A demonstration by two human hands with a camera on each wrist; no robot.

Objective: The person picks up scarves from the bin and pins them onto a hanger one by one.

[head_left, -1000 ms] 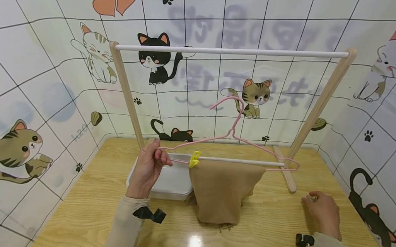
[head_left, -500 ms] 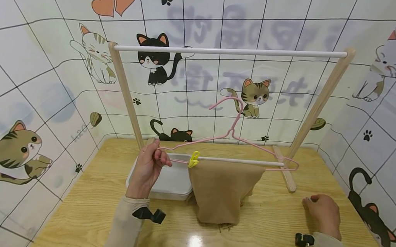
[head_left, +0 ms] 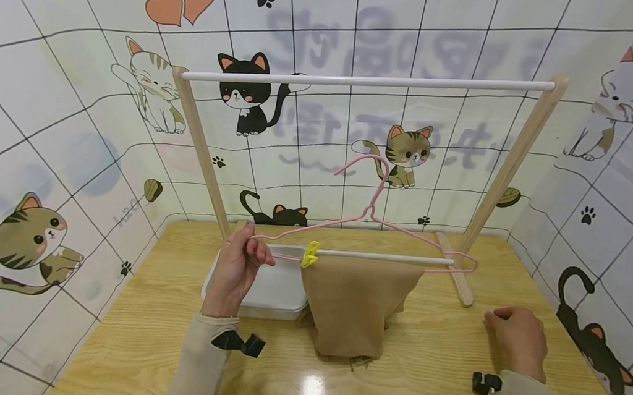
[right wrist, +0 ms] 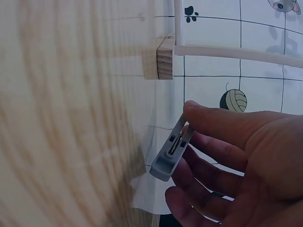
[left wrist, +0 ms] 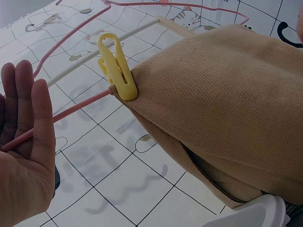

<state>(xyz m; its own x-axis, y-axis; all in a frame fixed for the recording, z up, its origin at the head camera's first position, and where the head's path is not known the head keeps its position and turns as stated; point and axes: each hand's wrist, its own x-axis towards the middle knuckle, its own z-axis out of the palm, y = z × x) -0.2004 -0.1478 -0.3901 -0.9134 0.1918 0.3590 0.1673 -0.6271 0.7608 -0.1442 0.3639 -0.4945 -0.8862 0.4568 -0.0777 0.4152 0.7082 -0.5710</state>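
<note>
My left hand [head_left: 234, 271] grips the left end of a pink wire clothes hanger [head_left: 372, 210], whose hook points up. A brown cloth [head_left: 360, 306] with a frayed lower edge hangs over the hanger's bottom bar. At the cloth's top left corner, a yellow clothespin [left wrist: 118, 71] clamps it to the bar; its right corner has no clothespin on it. Low over the table at the right, my right hand [head_left: 520, 340] pinches a grey clothespin [right wrist: 170, 151] between thumb and fingers, seen in the right wrist view and hidden by the hand in the head view.
Behind the hanger stands a wooden rack with a white top rail [head_left: 370, 81] and a foot [head_left: 461, 286] at the right. A white plastic tub [head_left: 271, 312] sits behind and left of the cloth on the wooden table [head_left: 419, 379]. Cat-patterned sheeting [head_left: 328, 43] encloses the sides and back.
My right hand has turned and shifted slightly, and the clothespin's tip no longer shows in the head view. The left hand, hanger and cloth stay where they were.
</note>
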